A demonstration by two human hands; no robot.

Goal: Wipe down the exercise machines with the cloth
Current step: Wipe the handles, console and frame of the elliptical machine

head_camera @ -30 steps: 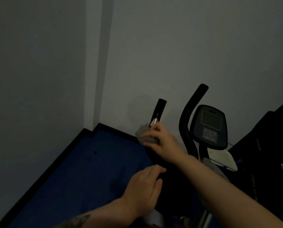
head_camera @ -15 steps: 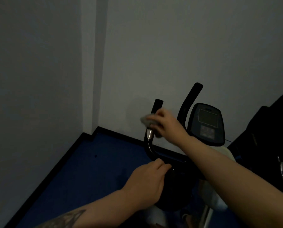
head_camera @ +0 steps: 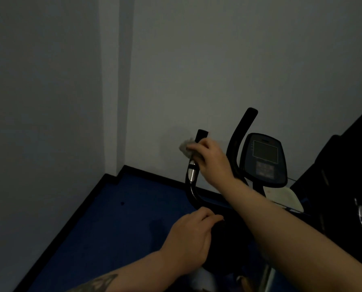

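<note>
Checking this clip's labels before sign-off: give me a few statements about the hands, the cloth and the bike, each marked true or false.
1. The right hand holds the cloth against the upper part of the left handlebar. True.
2. The left hand holds a spray bottle. False: it rests on the dark bar low on the bike, no bottle visible.
3. The console screen is lit with numbers. False: it looks dark.
4. The floor is blue. True.
5. The cloth lies on the floor. False: it is in the right hand.
</note>
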